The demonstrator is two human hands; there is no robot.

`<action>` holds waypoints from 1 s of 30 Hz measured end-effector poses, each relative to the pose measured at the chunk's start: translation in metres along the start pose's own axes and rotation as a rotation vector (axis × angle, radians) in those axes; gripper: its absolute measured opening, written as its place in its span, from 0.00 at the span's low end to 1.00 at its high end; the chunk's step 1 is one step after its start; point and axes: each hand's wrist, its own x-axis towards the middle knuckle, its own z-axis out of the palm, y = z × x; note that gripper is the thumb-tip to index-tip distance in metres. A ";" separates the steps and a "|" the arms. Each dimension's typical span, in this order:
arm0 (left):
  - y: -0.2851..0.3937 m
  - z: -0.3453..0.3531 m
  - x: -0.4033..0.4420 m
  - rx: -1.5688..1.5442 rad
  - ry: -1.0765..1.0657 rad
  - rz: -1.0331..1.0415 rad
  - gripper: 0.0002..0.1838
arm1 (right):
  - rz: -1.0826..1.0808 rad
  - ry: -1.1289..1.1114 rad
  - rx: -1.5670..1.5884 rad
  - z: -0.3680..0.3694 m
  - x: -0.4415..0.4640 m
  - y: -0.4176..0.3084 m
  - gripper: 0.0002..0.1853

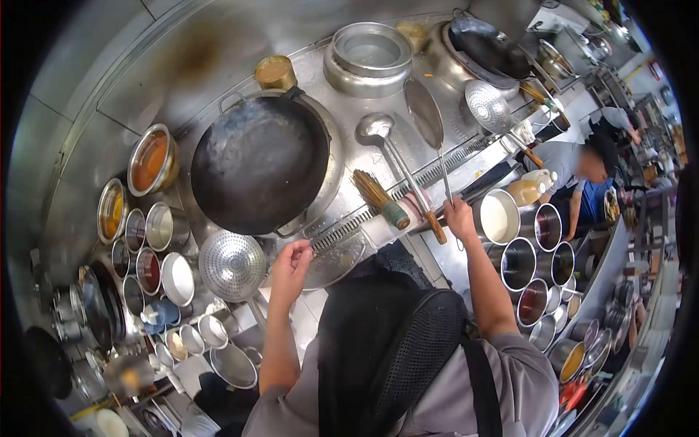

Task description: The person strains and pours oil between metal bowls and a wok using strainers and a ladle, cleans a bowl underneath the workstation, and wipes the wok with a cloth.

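Observation:
My right hand [460, 217] is closed around the thin handle of a long-handled skimmer [424, 113]. Its oval, brownish head hangs over the steel range, tilted; whether it is mesh or solid I cannot tell. My left hand [291, 266] is raised near the front rim of a dark wok [261, 164], its fingers curled, with nothing visible in them. Faint smoke or steam shows over the wok. Between my hands lie a ladle [376, 128] with a wooden handle end and a bamboo brush [378, 197]. A perforated strainer [233, 266] is left of my left hand.
A steel pot [368, 58] and a second wok [491, 47] stand farther back. Bowls of sauce [151, 160] and several containers line the left. More containers [518, 264] stand close to my right arm. A co-worker [564, 164] is at the right.

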 end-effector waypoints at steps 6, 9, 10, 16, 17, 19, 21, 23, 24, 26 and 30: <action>0.023 0.071 -0.020 0.177 -0.076 0.027 0.11 | -0.228 -0.100 -0.121 0.009 0.005 0.077 0.09; 0.040 0.091 -0.028 0.279 -0.138 0.113 0.11 | 0.001 -0.173 -0.037 -0.020 0.007 0.042 0.11; 0.039 0.094 -0.032 0.288 -0.122 0.103 0.11 | -0.027 -0.155 -0.020 -0.022 0.014 0.036 0.12; 0.037 0.089 -0.059 0.332 0.061 0.037 0.11 | -0.347 -0.062 -0.016 -0.015 0.096 -0.026 0.23; 0.033 0.086 -0.066 0.345 0.105 0.030 0.11 | -0.445 -0.026 -0.002 -0.012 0.114 -0.045 0.24; 0.032 0.083 -0.081 0.342 0.194 0.005 0.12 | -0.622 0.026 -0.004 -0.006 0.158 -0.083 0.26; 0.025 0.079 -0.102 0.366 0.266 -0.032 0.11 | -0.653 0.015 -0.063 -0.003 0.196 -0.132 0.30; 0.016 0.078 -0.122 0.374 0.359 -0.062 0.11 | -0.574 0.008 -0.127 -0.001 0.220 -0.187 0.32; 0.011 0.079 -0.133 0.361 0.395 -0.104 0.10 | -0.542 0.025 -0.146 0.004 0.230 -0.212 0.32; 0.002 0.084 -0.150 0.331 0.469 -0.183 0.09 | -0.525 0.024 -0.230 0.029 0.263 -0.239 0.33; 0.001 0.096 -0.169 0.304 0.536 -0.223 0.10 | -0.637 -0.107 -0.464 0.106 0.359 -0.204 0.33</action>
